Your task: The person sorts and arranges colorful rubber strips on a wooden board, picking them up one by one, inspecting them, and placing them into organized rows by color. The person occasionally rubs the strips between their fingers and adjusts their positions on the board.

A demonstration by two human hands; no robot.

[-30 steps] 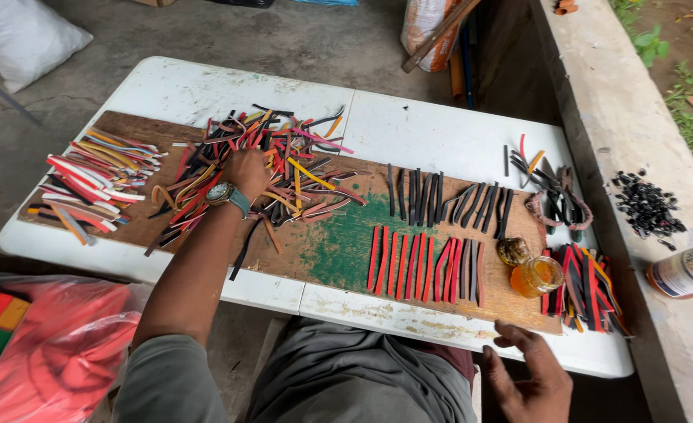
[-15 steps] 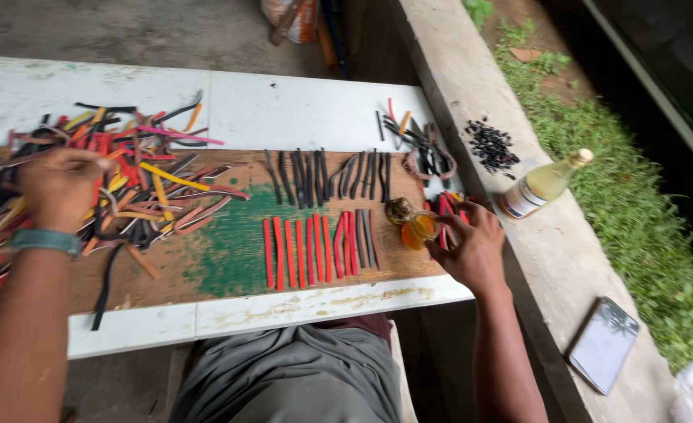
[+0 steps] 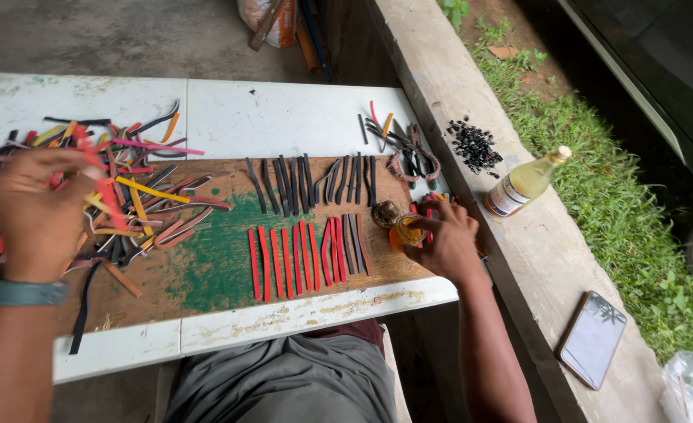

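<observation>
My left hand point(image 3: 37, 211) is raised over a pile of coloured strips point(image 3: 139, 207) on the wooden board point(image 3: 205, 274), pinching a red strip point(image 3: 110, 200). My right hand point(image 3: 444, 239) rests at the board's right end, fingers on a small amber jar point(image 3: 403, 232) beside its brown lid point(image 3: 384, 212). A row of red and dark strips point(image 3: 303, 254) lies side by side in front of me. A row of black strips point(image 3: 315, 178) lies behind it.
The board lies on a white table point(image 3: 284, 117). A concrete ledge point(image 3: 519, 258) to the right carries a bottle of yellow liquid point(image 3: 525, 184), a heap of small black bits point(image 3: 474, 146) and a phone point(image 3: 593, 338). Grass lies beyond.
My view has swung to the right. My right hand came up from my lap to the amber jar. My left hand lifted out of the strip pile with a red strip.
</observation>
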